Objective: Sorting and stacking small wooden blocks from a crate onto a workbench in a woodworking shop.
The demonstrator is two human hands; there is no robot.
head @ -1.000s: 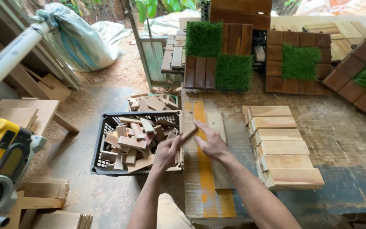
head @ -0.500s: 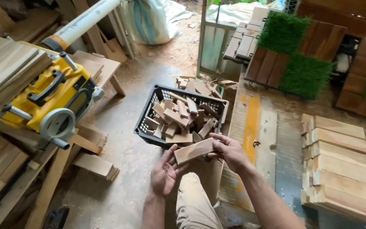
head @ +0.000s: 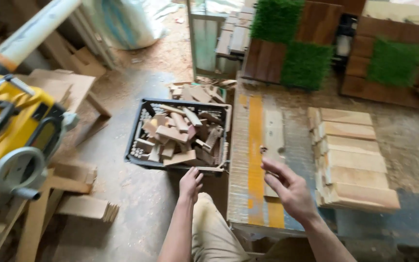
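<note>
A black plastic crate point(head: 139, 130) full of short wood offcuts point(head: 178, 136) stands on the floor beside a low worktable point(head: 248, 160). My left hand point(head: 190, 183) hovers just below the crate's near rim, fingers apart and empty. My right hand point(head: 287, 187) is open over the table's front, next to a yellow stripe and a thin board point(head: 273, 136). Neither hand holds anything. A stack of light wooden slats point(head: 352, 157) lies to the right of my right hand.
A yellow power tool point(head: 13, 131) sits at the left with planks point(head: 83, 206) around it. Wood and green turf tiles point(head: 306, 60) lie at the back. More offcuts point(head: 195, 91) lie behind the crate. Sawdust covers the floor; a white sack point(head: 124, 22) stands far back.
Half a second ago both hands held a wooden block near the crate; now the block is out of my hands, and they have drawn apart. The view has swung back right.
</note>
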